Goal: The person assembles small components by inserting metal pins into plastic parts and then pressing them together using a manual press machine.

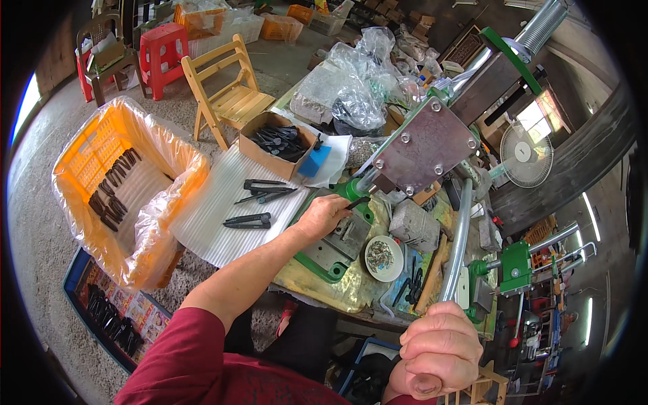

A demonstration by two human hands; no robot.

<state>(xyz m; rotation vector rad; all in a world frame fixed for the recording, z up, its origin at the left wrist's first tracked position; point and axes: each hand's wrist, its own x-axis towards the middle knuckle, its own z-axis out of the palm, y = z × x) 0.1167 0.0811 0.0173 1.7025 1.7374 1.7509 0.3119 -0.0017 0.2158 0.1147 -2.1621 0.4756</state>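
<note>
Green-painted steel is filling two o'clock: one tall lever press with a flat bolted plate (426,145) is standing over you, while a smaller green press (516,268) is standing at four. You seem to be positioning work for a pressing stroke; the next move is probably calling for a steady lever pull, fingertips kept clear. At nine o'clock, one yellow slatted crate lined with clear plastic (81,158) is holding black items too overlapped for counting. Beside it, one white ribbed foam sheet (202,223) is bearing at least three slim black tools (248,221). Towards eleven, one open brown cardboard box (268,160) is holding an uncountable black heap. At five, your right hand (439,347) is wrapping tightly around one silver tubular lever (460,243). Near four, one round white bowl (399,272) is holding many tiny metal pieces. Centrally, your left hand (322,217) is apparently pinching one slim black piece (358,202) above the press's base.
</note>
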